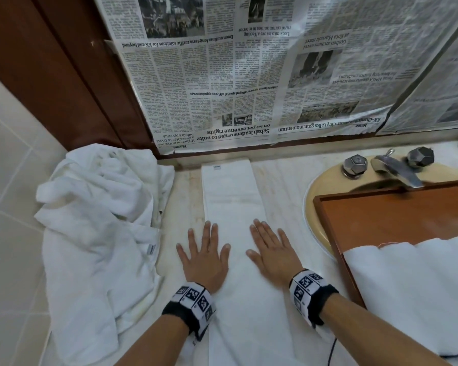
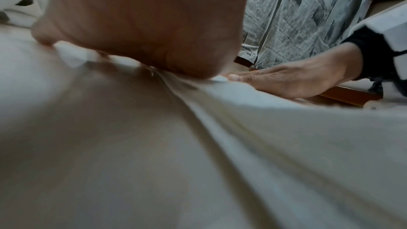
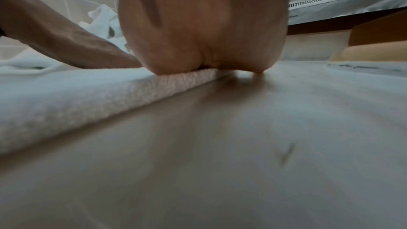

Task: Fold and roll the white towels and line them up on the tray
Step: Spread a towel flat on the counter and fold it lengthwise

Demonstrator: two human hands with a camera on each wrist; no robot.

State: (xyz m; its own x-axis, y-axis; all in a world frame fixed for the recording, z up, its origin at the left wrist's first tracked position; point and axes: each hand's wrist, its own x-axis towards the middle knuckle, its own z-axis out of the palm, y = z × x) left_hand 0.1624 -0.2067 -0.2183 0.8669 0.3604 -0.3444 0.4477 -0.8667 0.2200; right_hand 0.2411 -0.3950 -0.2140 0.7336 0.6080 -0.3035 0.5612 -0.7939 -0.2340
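Head view: both my palms are flat on the folded towel (image 1: 232, 207), a long narrow strip on the counter (image 1: 283, 175).
Left hand: my left hand (image 1: 204, 260) has its fingers spread and straight, pressing the strip's left edge; nothing is gripped.
Right hand: my right hand (image 1: 273, 253) is just as flat, fingers straight, pressing the strip's right edge and holding nothing.
Right wrist view: the heel of my palm (image 3: 198, 23) sits right on the thick folded edge of the towel (image 3: 88, 97).
Left wrist view: creases run through the cloth (image 2: 220, 128) under my palm, so there is smoothing to do, I reckon.
Where it lies: the strip is mid-counter, between the heap of loose towels (image 1: 95, 220) at the left end and the tray (image 1: 328, 225) set over the sink (image 1: 311, 204) on the right.
Long axis: it runs straight away from me, far end with the small label (image 1: 216, 167) almost at the back edge, near end at the front edge.
Done: at least one finished towel (image 1: 413, 286) fills the tray's near end.
Left: this strip is folded but not yet rolled, and the heap is untouched; I judge that we are early on.
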